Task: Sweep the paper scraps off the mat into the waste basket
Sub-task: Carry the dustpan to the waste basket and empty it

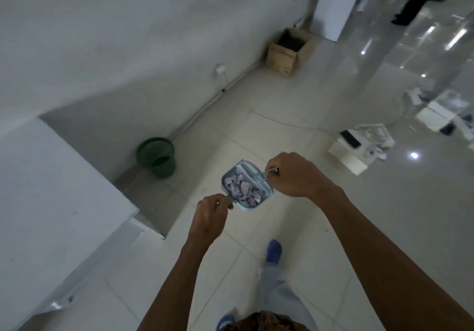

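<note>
A small pale-blue dustpan (229, 176) hangs over the tiled floor, filled with crumpled pale paper scraps (243, 189). My left hand (211, 212) is shut on the dustpan's handle at its near end. My right hand (295, 174) grips the handle of a small brush (259, 178), whose head lies across the pan's right edge against the scraps. A dark green waste basket (157, 157) stands on the floor by the wall, to the left of and beyond the dustpan. The mat is out of view.
A white table (51, 189) fills the left side, its corner close to my left hand. A cardboard box (288, 52) stands by the far wall. White boxes and cables (359, 148) lie on the floor at right. My blue-covered foot (273, 251) is stepping forward.
</note>
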`<state>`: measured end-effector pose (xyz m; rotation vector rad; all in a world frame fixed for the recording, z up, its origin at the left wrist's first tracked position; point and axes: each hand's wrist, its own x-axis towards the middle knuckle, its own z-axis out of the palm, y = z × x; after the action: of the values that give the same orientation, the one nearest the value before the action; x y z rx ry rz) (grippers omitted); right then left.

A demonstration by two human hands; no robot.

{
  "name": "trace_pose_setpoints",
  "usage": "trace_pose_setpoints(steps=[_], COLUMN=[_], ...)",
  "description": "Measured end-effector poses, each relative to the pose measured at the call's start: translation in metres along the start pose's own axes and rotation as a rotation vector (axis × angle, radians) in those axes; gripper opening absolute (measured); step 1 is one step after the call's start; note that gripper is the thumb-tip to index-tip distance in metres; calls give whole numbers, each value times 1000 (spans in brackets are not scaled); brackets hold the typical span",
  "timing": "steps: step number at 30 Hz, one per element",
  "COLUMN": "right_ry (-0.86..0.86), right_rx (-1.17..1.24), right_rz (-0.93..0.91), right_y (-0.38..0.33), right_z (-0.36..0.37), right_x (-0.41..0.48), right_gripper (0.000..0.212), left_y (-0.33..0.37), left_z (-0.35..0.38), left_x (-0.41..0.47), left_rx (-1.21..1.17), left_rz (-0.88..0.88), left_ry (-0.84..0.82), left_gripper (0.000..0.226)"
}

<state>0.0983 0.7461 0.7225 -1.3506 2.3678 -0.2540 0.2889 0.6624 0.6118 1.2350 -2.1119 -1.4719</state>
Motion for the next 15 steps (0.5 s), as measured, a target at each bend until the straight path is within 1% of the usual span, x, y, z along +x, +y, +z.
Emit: trace_pose_setpoints(steps=[4, 6, 7, 9, 10, 15], right_ry=[-17, -37, -48, -82, -99, -180], right_rx=[-26, -58, -78, -115, -122, -143], right_rz=[-107, -148, -176, -249, -280, -411], right_y=[-8, -13, -16, -23, -26, -57], right_z=[-15, -23, -26, -31, -33, -29], right_x=[82, 121, 140, 178, 195, 279], right_gripper=[26, 27, 26, 24, 22, 28], left_y=[5, 7, 7, 8, 7, 3], left_z=[-8, -10, -11, -12, -12, -29], left_x=[53, 78, 89, 110, 121, 172], left_rx=[-53, -68, -106, -198, -211, -210], left_rz=[-6, -80, -90, -32, -36, -151], left_ry=[150, 206, 240, 326, 360, 546], left_gripper=[44, 36, 35, 43, 46, 57])
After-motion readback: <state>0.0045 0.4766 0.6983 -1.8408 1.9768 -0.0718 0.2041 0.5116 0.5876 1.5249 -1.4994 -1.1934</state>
